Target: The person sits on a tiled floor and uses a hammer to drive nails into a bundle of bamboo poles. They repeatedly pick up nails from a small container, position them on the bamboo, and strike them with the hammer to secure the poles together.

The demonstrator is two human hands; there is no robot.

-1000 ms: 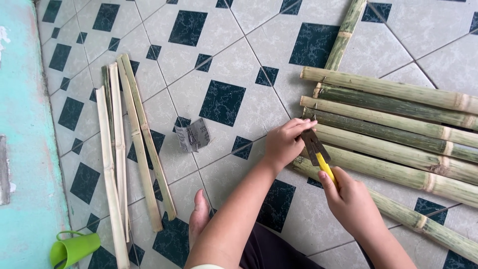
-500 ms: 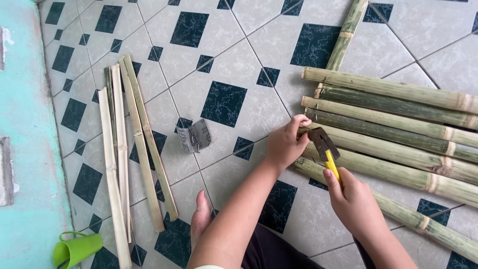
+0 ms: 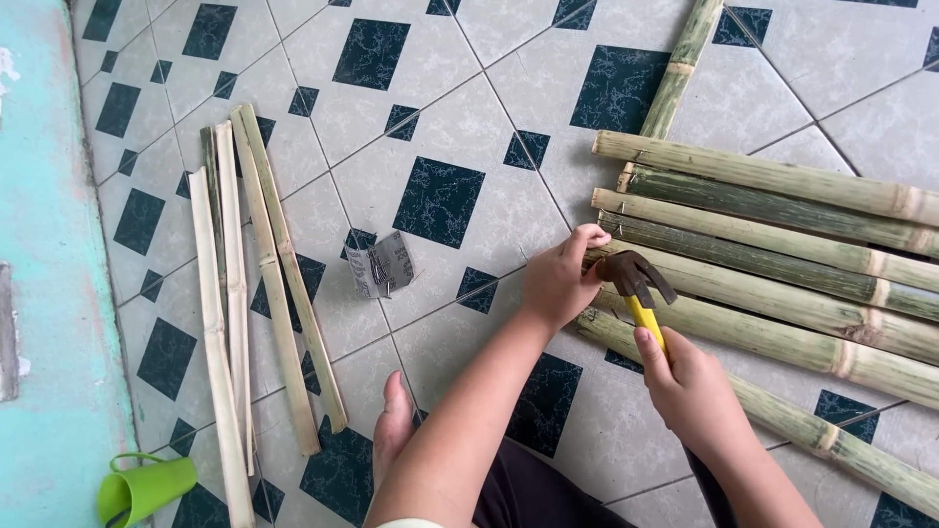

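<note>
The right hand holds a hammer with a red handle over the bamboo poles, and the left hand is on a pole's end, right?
Nearly. The hammer in the right hand has a yellow handle, as the head view shows. The left hand does rest at the end of the bamboo poles.

left hand [image 3: 559, 284] pinching, right hand [image 3: 690, 389] fisted

Floor [image 3: 469, 88]: pale grey tiles with dark teal diamond insets, running diagonally under soft, even daylight. Turquoise painted strip [image 3: 49, 293]: lying along the floor's left edge, paint chipping in places. Green plastic cup [image 3: 147, 489]: lying on its side where the strip is meeting the floor, at the bottom.
</note>
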